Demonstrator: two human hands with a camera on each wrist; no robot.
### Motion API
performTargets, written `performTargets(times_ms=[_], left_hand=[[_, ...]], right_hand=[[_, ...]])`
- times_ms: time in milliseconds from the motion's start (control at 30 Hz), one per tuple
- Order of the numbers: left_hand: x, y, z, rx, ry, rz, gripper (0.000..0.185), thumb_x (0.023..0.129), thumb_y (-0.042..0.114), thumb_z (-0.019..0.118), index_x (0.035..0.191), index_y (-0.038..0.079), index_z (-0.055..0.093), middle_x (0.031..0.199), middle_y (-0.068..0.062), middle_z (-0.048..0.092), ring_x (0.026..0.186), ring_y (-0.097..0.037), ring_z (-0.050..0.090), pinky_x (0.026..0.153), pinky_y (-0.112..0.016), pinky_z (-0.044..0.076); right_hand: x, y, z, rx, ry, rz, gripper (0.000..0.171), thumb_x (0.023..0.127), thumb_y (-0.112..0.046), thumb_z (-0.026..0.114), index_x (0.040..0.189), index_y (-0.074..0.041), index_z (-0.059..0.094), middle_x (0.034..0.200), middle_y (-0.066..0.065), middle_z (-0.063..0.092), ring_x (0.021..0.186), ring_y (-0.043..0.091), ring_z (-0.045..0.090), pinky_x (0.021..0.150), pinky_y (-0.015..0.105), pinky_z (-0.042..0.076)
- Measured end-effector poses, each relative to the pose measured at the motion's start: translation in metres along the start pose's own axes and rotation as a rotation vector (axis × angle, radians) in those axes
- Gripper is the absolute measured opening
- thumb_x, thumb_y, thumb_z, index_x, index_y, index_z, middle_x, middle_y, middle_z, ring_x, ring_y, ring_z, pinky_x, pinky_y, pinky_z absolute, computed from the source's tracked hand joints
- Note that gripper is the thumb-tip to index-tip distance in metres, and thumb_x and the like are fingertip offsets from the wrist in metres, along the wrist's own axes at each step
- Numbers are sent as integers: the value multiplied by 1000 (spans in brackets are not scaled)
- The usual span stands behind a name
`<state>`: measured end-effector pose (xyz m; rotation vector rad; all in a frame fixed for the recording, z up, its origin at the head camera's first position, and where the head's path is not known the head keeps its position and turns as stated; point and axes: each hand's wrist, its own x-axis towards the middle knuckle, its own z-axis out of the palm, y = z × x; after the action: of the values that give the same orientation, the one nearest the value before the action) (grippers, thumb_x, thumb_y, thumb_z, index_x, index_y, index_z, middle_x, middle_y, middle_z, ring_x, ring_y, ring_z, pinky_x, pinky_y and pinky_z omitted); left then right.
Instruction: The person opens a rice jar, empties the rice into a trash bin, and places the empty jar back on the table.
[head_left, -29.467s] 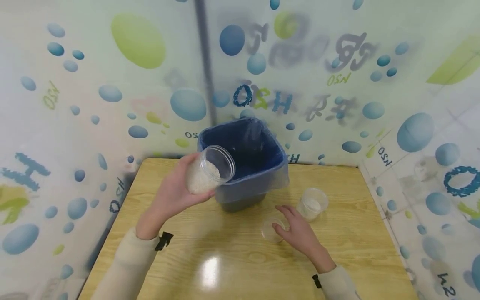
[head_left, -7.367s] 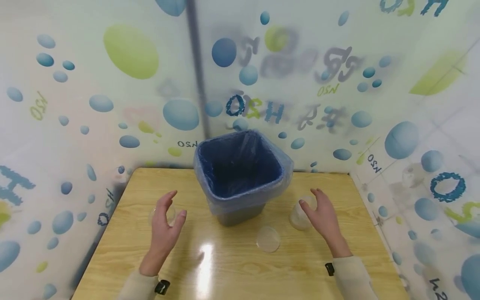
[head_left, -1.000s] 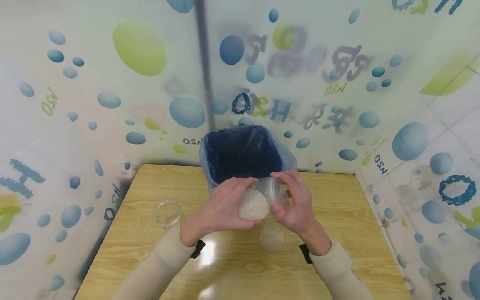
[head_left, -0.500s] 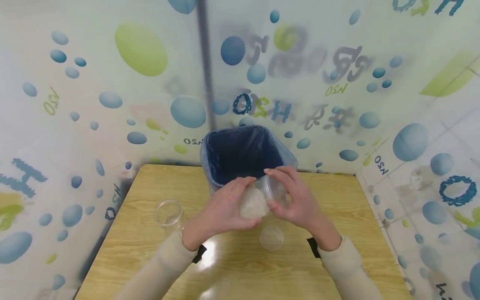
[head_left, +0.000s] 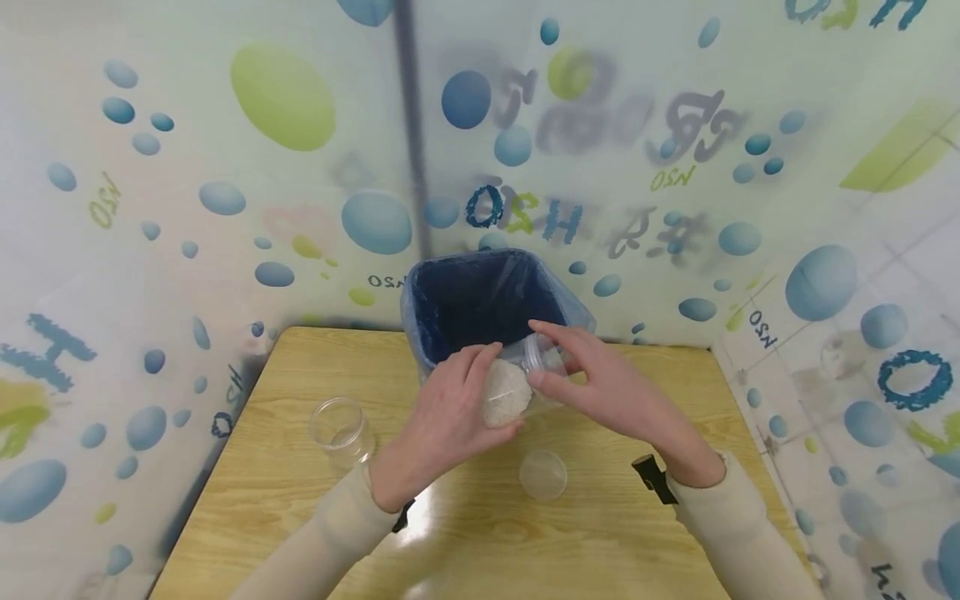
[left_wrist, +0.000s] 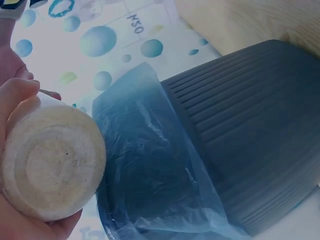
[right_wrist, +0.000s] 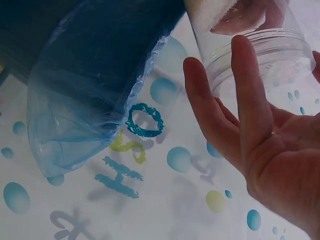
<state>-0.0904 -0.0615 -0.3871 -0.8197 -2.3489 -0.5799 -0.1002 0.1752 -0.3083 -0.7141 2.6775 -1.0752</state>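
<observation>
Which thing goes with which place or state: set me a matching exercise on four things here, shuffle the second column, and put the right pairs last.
Column one
1. Bin
2. Jar with white grains
3. Clear disc
4. Empty jar

Column two
A. Lying flat on the table
B. Standing upright, left of the bin
C. Lined with a blue bag
D. Tilted, gripped by the left hand

Right pairs: 1-C, 2-D, 3-A, 4-B

A clear jar (head_left: 517, 358) — white grains (head_left: 502, 397) at its base — tilts sideways beside the bin (left_wrist: 240, 120).
</observation>
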Motion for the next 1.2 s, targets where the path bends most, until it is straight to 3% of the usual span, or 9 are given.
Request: performTargets(times_ms=[167, 367, 700, 833, 1000, 1100, 1200], left_hand=[[-2, -2, 2, 18, 26, 36, 92, 69, 48, 91, 138, 0, 52, 124, -16, 62, 107, -31, 63, 90, -44, 57], [-2, -7, -2, 31, 49, 85, 91, 68, 49, 91, 135, 0, 55, 124, -16, 65, 105, -31, 65, 85, -44, 56], [0, -9, -9, -10, -7, 95, 92, 66, 47, 93, 138, 4, 55, 123, -12, 66, 104, -27, 66, 83, -42, 55], [-1, -8, -10, -81, -83, 37, 94, 64, 46, 94, 140, 6, 55, 123, -9, 67, 102, -26, 66, 82, -42, 55], [-5, -8, -9, -250, -196, -117, 95, 66, 46, 92, 144, 11, 53, 129, -5, 65, 100, -24, 64, 80, -42, 55], [-5, -8, -8, -301, -209, -166, 96, 67, 47, 92, 146, 11, 51, 132, -5, 64, 103, -24, 64, 82, -44, 55], [-3, -8, -7, -316, -206, -185, 97, 68, 48, 91, 147, 10, 49, 133, -6, 63, 107, -25, 63, 87, -46, 54]], right_hand=[[4, -2, -4, 68, -64, 55, 78, 96, -55, 67, 159, -20, 39, 155, 5, 47, 116, 30, 65, 85, 42, 59], [4, 1, -1, 121, -62, -47, 70, 94, -41, 77, 153, -17, 48, 152, 8, 50, 114, 30, 67, 78, 34, 60], [-1, 6, 4, 177, -23, -195, 60, 90, -25, 83, 144, -18, 59, 142, 6, 54, 104, 27, 68, 66, 31, 62], [-3, 10, 4, 140, -28, -277, 55, 89, -21, 83, 141, -15, 63, 143, 6, 52, 107, 30, 65, 65, 29, 61], [-1, 14, -1, -51, -19, -539, 56, 86, -21, 87, 138, -20, 65, 150, 12, 49, 124, 33, 59, 73, 28, 60], [2, 13, -7, -127, -36, -636, 59, 86, -24, 86, 140, -24, 63, 157, 10, 44, 134, 31, 54, 84, 33, 59], [4, 11, -13, -138, -87, -646, 66, 89, -22, 84, 148, -23, 55, 163, 8, 37, 141, 29, 49, 94, 36, 56]])
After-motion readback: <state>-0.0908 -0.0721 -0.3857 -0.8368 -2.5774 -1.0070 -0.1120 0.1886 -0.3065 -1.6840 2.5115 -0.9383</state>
